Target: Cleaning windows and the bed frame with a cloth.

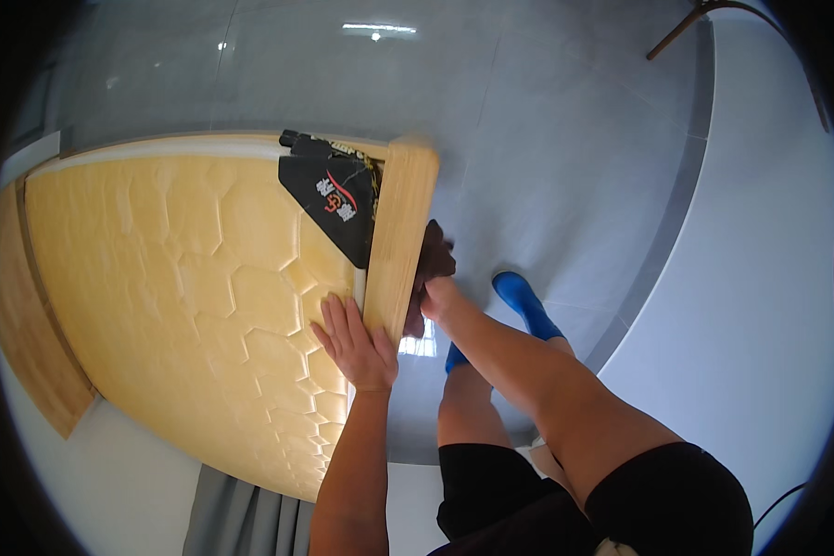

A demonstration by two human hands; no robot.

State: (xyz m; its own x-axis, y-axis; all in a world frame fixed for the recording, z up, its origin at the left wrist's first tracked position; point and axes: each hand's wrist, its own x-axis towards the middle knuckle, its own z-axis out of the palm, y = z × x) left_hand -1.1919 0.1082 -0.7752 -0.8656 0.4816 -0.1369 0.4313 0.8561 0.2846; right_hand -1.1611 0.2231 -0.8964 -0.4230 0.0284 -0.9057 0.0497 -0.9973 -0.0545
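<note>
A yellow quilted mattress point(250, 278) lies in a pale wooden bed frame, whose end board point(403, 215) stands between my hands. My left hand point(358, 347) rests palm down at the mattress edge, its thumb against the board's inner side, gripping no loose object. On the board's outer side, my right hand point(439, 299) holds a dark brown cloth point(434, 257) against the wood; its fingers are partly hidden by the cloth. A black corner protector point(330, 201) with printed writing covers the mattress corner near the board.
Grey glossy floor tiles point(563, 174) surround the bed. My feet wear blue socks or shoes point(525, 299). A white wall point(750, 278) curves along the right, with a brown curved wooden piece point(677, 31) at top right. A grey curtain point(243, 514) hangs at bottom left.
</note>
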